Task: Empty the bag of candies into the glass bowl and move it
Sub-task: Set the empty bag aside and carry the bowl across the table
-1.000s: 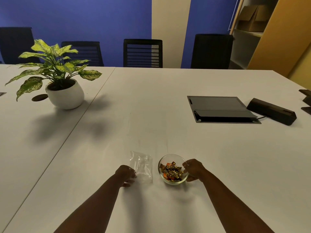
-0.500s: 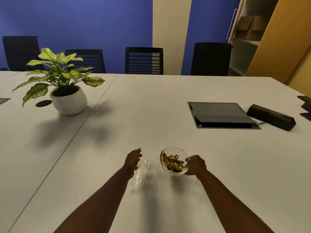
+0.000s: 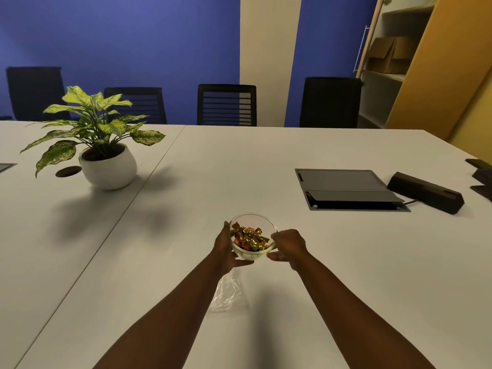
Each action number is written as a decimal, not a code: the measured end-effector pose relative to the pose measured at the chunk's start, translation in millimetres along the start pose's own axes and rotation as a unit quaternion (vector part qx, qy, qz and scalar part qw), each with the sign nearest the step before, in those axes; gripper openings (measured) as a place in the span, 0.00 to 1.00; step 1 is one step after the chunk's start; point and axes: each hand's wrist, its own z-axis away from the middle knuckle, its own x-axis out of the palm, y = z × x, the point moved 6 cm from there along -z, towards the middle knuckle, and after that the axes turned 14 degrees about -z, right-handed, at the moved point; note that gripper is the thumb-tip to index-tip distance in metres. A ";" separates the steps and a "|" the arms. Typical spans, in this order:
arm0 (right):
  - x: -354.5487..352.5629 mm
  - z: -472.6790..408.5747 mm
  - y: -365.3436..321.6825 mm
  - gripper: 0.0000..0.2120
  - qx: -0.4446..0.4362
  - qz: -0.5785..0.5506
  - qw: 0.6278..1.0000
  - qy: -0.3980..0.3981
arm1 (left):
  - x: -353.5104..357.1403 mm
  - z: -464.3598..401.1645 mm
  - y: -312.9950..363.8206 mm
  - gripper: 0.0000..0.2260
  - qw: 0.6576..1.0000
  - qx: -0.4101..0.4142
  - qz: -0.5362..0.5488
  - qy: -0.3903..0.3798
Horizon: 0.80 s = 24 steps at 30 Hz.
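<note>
Two hands: both are on the glass bowl (image 3: 252,237), low in the centre of the frame.
Left hand (image 3: 223,247): cups the bowl's left wall and underside, fingers (image 3: 241,263) curled beneath the base, thumb up along the rim.
Right hand (image 3: 288,245): clasps the bowl's right wall, fingers pressed together and bent round the glass near the rim.
Bowl position: it seems to be lifted just off the desk (image 3: 266,161), though I cannot tell for certain whether the base touches.
Candies (image 3: 249,237): gold and orange wrapped pieces are heaped inside the bowl, below the rim.
Bag (image 3: 227,292): clear plastic, flat and crumpled on the desk, lower in the frame than the bowl and partly hidden by the left forearm; it looks empty.
Stage: emptying appears done; the moving of the bowl is in hand.
Handling, bowl: likely rigid, smooth and breakable, with moderate weight from glass plus sweets; slick walls favour a grip from two opposite sides with support under the base, as here.
Handling, candies: loose and light, so a tilt could spill them; keeping the rim level matters.
Surroundings: a potted plant (image 3: 106,153) sits at the upper left, a dark cable hatch (image 3: 346,189) at the right, both well apart from the bowl.
</note>
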 end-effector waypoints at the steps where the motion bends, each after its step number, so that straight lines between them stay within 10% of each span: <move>1: 0.3 0.7 0.8 0.10 -0.005 -0.004 1.000 0.003 | -0.6 -0.6 0.8 0.26 1.000 0.000 0.006 0.008; 24: 44.5 -56.7 -27.0 0.18 0.032 -0.206 0.978 -0.019 | 7.2 -45.6 59.6 0.27 0.997 0.007 0.023 0.074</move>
